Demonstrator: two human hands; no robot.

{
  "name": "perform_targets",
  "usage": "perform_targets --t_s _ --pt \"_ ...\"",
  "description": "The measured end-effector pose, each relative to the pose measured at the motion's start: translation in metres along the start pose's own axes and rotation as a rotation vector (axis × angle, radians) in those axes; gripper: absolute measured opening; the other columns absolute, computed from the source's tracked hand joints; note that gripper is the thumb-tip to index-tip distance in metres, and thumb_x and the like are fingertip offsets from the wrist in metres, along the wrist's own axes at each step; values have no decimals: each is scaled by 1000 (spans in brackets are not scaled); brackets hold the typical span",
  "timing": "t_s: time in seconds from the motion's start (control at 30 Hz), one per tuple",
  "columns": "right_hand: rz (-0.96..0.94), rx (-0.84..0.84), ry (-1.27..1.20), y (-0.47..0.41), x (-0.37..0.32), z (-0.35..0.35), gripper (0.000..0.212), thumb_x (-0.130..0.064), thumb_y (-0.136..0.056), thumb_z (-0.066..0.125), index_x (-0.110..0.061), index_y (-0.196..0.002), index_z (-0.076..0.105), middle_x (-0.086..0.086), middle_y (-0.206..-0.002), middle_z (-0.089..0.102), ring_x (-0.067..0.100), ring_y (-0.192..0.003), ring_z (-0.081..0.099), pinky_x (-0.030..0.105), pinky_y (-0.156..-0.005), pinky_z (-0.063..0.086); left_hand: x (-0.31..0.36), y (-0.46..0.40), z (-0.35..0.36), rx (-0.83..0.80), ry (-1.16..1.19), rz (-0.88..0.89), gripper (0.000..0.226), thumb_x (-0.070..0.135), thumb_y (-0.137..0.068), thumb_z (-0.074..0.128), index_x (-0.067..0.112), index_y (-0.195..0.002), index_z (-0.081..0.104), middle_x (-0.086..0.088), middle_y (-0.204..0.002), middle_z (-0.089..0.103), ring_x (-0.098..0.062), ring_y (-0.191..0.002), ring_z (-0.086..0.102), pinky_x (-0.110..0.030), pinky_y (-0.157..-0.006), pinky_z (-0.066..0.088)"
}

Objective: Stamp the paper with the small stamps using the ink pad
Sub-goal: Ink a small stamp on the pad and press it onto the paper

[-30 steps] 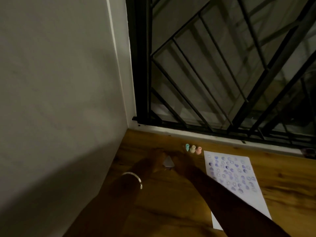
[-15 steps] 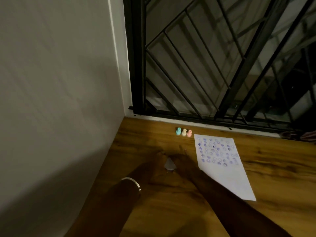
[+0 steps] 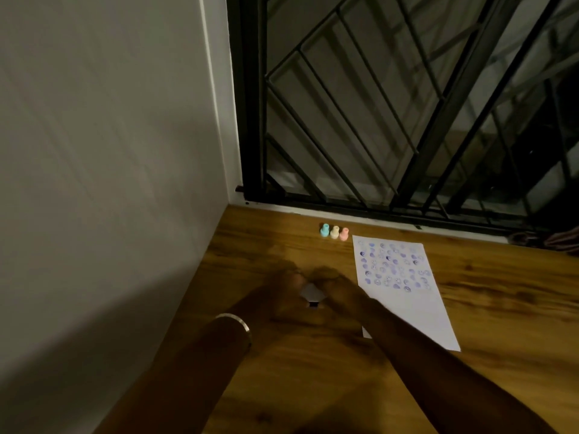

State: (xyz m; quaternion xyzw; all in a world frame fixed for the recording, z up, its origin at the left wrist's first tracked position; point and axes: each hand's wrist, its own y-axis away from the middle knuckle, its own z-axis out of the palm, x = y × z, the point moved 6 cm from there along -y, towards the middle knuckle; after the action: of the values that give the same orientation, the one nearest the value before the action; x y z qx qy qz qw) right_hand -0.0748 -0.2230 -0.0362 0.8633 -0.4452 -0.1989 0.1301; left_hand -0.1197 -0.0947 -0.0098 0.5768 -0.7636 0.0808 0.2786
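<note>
A small grey ink pad lies on the wooden table between my two hands. My left hand grips its left side and my right hand grips its right side; the dim light hides how the fingers lie. A white paper covered with several purple stamp marks lies to the right of my hands. Three small stamps stand in a row behind it: a teal stamp, a cream stamp and a pink stamp.
A white wall borders the table on the left. A black window grille rises along the back edge. Something dark lies at the far right by the sill.
The view has tilted and shifted. Both hands stay together on the ink pad with little movement; stamps and paper have not moved on the table.
</note>
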Motion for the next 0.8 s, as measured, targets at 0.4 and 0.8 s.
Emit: perform_targets --t_s 0.4,0.8 --pt "105 141 -305 -3 23 -32 22 -18 -98 51 -17 -116 63 10 -116 65 24 -104 62 27 -88 51 -18 -18 -13 80 133 -153 32 30 -101 41 8 -104 65 -14 -101 68 -26 -93 64 -34 -82 49" --pt "289 195 -245 -27 42 -37 28 -23 -99 50 -10 -123 57 13 -123 60 24 -111 60 39 -99 50 -28 -44 -8 317 226 -239 34 23 -98 51 7 -128 52 -12 -124 59 -23 -111 58 -34 -96 49"
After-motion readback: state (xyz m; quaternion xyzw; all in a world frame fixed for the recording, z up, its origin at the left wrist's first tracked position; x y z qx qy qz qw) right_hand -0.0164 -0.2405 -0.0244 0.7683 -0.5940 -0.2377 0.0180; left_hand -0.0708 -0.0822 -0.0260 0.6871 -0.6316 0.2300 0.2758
